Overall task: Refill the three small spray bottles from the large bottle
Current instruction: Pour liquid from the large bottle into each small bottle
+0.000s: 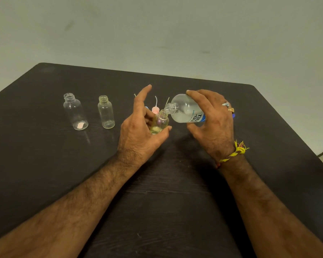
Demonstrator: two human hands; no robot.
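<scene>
Two open small bottles [75, 111] [106, 112] stand apart at table's [45, 164] left. Spray caps [155, 108] crowd behind both hands [138, 131] [213, 123]. Near table bare.

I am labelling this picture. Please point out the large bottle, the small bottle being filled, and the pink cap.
large bottle [185, 108]: head view, clear shoulder.
small bottle [161, 121]: head view, body between fingers.
pink cap [154, 110]: head view, top.

Left hand [138, 131] in a curled grip, index finger raised; right hand [213, 123] clasped, palm down
</scene>
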